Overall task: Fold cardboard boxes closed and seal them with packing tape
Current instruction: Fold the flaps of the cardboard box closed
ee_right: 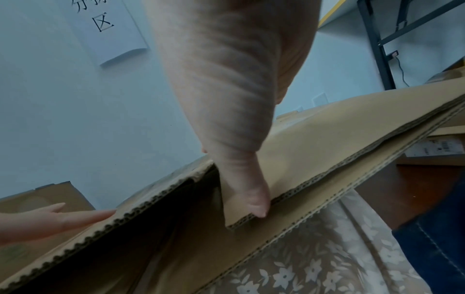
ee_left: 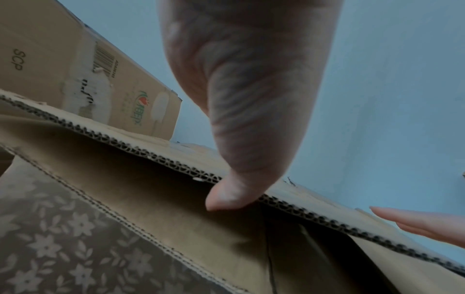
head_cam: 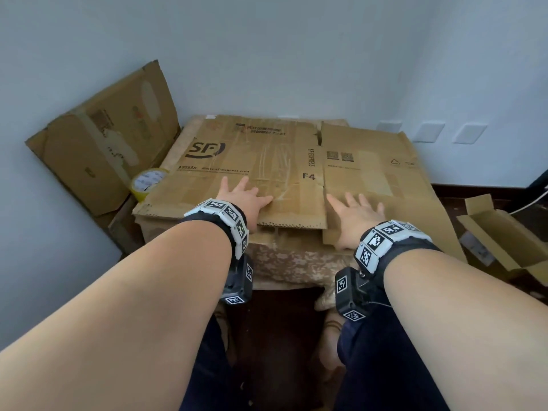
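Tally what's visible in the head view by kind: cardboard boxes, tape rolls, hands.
Boxes: 3 (flattened SF box on the table, flattened box against the wall, open box on the floor)
Tape rolls: 1
Hands: 2 (left, right)
Total: 6

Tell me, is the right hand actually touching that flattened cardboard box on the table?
Touching. The right wrist view shows the right hand with its thumb over the flattened cardboard box edge; the head view shows its fingers spread flat on top.
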